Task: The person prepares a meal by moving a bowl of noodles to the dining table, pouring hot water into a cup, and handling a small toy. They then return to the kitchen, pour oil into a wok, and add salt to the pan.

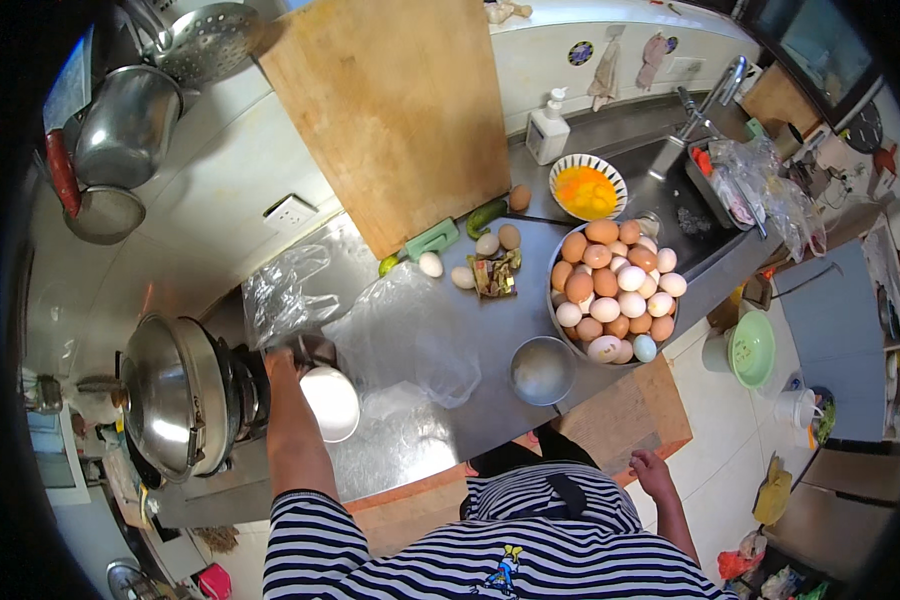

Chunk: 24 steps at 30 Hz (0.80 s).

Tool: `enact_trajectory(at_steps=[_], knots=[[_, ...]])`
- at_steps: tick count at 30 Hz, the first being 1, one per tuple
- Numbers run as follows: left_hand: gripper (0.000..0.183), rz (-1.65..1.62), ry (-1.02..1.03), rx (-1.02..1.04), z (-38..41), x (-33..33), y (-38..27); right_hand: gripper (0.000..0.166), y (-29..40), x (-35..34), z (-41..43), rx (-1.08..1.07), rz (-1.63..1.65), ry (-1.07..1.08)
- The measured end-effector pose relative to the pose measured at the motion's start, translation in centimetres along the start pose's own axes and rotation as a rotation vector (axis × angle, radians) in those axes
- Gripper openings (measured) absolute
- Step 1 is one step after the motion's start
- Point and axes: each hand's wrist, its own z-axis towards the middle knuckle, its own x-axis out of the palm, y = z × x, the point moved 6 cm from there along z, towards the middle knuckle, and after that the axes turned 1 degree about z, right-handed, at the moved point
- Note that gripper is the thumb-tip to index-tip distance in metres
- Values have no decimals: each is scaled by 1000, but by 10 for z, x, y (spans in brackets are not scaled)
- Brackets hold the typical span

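Note:
My left hand (281, 360) reaches over the counter beside a dark metal vessel (315, 349); its fingers are partly hidden, so its hold cannot be told. A white bowl (331, 405) lies just right of that wrist. Clear plastic bags (409, 330) spread over the counter. Over the floor at my right side hangs my right hand (649, 471), fingers curled, with no object seen in it. A large bowl heaped with brown, white and bluish eggs (616, 292) stands near the sink. Behind it, a striped bowl (588, 187) holds cracked eggs with yellow yolks. A small metal pan (543, 370) sits at the counter's front edge.
A lidded steel wok (172, 397) stands on the stove at left. A wooden cutting board (405, 112) leans on the wall, with a cucumber (486, 218), loose eggs and a small packet (496, 274) before it. The sink (690, 199) has a faucet and soap bottle (548, 129) nearby.

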Motion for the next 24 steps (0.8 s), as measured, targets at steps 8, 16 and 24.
enact_trajectory(at_steps=[8,16,24], knots=[[8,-109,240,401,-151,-26,-128,30,18,-4,31,-105,-69,113],[12,-214,232,1123,-411,-130,-186,30,190,12,-2,-412,-188,373],[8,-964,976,679,-515,-84,-136,42,347,54,-49,-737,0,731]])
